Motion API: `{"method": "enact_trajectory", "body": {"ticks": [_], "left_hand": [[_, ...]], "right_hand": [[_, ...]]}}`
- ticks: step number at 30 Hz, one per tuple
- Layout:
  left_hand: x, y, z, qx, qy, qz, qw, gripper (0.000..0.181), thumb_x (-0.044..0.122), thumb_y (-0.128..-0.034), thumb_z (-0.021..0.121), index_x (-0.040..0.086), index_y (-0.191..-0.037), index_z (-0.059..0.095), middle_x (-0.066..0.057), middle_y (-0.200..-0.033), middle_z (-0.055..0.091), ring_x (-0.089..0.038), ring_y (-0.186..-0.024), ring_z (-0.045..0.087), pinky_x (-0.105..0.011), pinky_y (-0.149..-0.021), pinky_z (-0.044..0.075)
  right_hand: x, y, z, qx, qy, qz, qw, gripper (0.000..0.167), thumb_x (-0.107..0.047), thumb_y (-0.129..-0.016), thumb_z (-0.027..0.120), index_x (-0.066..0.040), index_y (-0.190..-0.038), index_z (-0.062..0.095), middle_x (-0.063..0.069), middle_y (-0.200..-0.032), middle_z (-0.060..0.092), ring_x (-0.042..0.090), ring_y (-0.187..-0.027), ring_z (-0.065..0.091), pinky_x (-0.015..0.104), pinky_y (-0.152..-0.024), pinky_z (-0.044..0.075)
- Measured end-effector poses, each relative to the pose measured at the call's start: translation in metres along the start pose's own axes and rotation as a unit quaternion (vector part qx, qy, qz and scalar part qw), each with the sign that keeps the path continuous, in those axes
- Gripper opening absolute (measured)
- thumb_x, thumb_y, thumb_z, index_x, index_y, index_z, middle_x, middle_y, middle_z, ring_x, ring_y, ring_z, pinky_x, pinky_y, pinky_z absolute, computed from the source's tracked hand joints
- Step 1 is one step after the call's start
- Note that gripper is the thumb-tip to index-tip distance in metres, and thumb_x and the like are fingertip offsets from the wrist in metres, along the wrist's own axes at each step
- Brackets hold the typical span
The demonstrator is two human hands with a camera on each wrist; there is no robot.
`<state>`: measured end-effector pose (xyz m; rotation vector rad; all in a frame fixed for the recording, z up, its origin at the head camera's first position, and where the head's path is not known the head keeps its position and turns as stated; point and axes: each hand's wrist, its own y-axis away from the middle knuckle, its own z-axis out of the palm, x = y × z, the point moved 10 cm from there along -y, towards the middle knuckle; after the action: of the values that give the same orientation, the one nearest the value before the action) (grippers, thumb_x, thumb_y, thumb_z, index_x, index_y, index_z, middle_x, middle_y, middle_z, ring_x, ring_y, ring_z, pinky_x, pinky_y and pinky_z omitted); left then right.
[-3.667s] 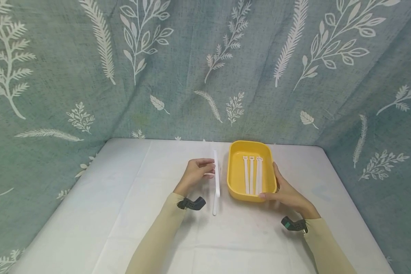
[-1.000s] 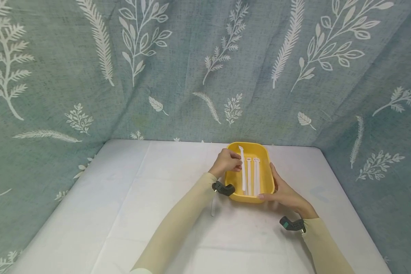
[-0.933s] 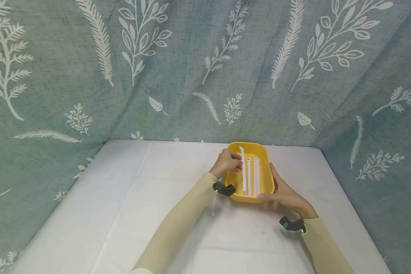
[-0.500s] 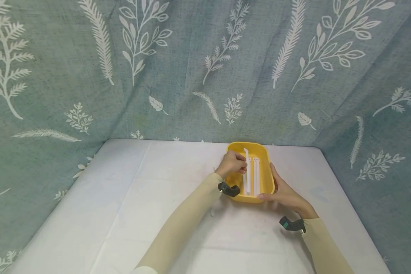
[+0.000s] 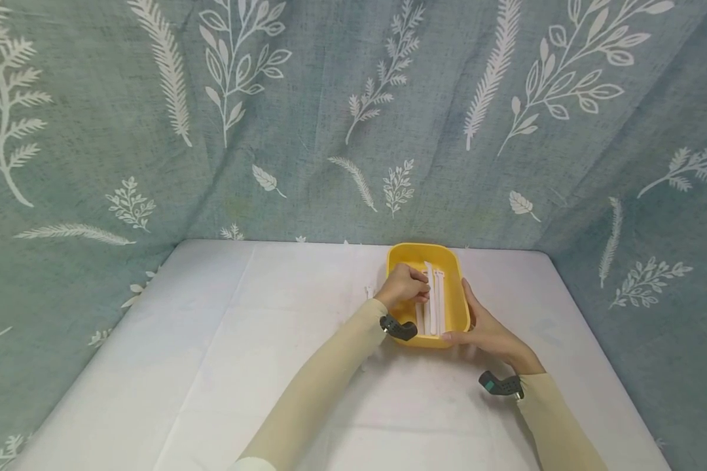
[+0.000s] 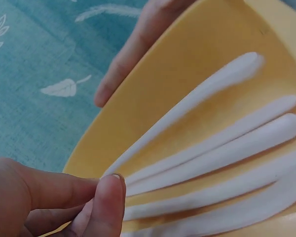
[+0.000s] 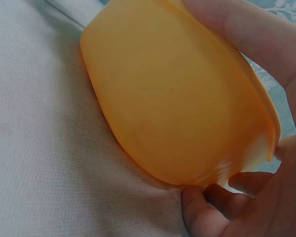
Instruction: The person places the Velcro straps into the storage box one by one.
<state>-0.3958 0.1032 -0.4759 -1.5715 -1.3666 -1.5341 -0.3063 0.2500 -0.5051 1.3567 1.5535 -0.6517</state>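
My left hand [image 5: 408, 286] is over a yellow tray [image 5: 455, 294], pinching a white cable tie [image 6: 187, 106] between thumb and fingers. In the left wrist view its rounded free end points away from the hand, above the tray floor. Several more white cable ties [image 6: 246, 143] lie side by side in the tray, partly covered by the hand. With my right hand [image 5: 491, 332] I hold the tray at its near right corner. The thumb is over the rim, and in the right wrist view the fingers curl round the outer wall [image 7: 177, 98].
Another white tie-like piece [image 5: 369, 292] lies on the white-covered table [image 5: 271, 340] left of the tray, mostly hidden behind the left forearm. A green-grey curtain with white leaf prints [image 5: 306, 196] hangs behind the table.
My left hand has carried the cable tie from the table left of the tray into it, then shifted right and lowered it toward the others. My right hand keeps its hold on the tray.
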Motion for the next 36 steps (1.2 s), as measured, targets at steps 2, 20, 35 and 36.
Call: {"method": "enact_trajectory", "body": {"ticks": [2,20,35,36], "left_hand": [[-0.0026,-0.0035,0.0014,0.001,-0.009,-0.005,1.0000,0.015,-0.005,-0.0917,0.069,-0.007,-0.105,0.074,-0.016,-0.082,0.075,-0.015,-0.063,0.071,-0.028,-0.068,0.066],[-0.0085,-0.0051,0.0042,0.028,-0.063,-0.024,0.9973,0.012,-0.003,-0.0920,0.071,-0.007,-0.104,0.073,-0.013,-0.076,0.073,-0.011,-0.054,0.063,-0.028,-0.067,0.066],[-0.0084,-0.0094,0.0029,0.038,-0.102,-0.015,0.9940,0.014,-0.004,-0.0894,0.074,-0.007,-0.103,0.075,-0.019,-0.085,0.077,-0.016,-0.059,0.072,-0.028,-0.063,0.066],[-0.0084,-0.0097,0.0033,0.036,-0.103,-0.014,0.9939,0.014,-0.004,-0.0894,0.074,-0.008,-0.103,0.075,-0.020,-0.085,0.077,-0.016,-0.058,0.071,-0.027,-0.062,0.066]], "right_hand": [[-0.0007,0.0003,-0.0003,0.000,0.000,0.001,1.0000,0.137,-0.040,-0.081,0.088,-0.031,-0.163,-0.022,0.010,-0.176,-0.007,0.041,-0.162,0.002,0.072,-0.128,0.007],[0.0021,0.0008,-0.0009,0.001,0.001,0.000,1.0000,0.135,-0.040,-0.081,0.088,-0.034,-0.163,-0.020,0.008,-0.176,-0.006,0.040,-0.162,0.003,0.072,-0.128,0.008],[0.0019,-0.0001,-0.0002,0.000,-0.006,-0.003,1.0000,0.134,-0.036,-0.082,0.087,-0.035,-0.162,-0.021,0.009,-0.176,-0.004,0.040,-0.162,0.005,0.071,-0.128,0.009],[0.0017,-0.0002,-0.0003,-0.001,-0.006,-0.004,1.0000,0.134,-0.036,-0.082,0.087,-0.035,-0.162,-0.021,0.010,-0.176,-0.004,0.040,-0.162,0.005,0.071,-0.128,0.009]]}}
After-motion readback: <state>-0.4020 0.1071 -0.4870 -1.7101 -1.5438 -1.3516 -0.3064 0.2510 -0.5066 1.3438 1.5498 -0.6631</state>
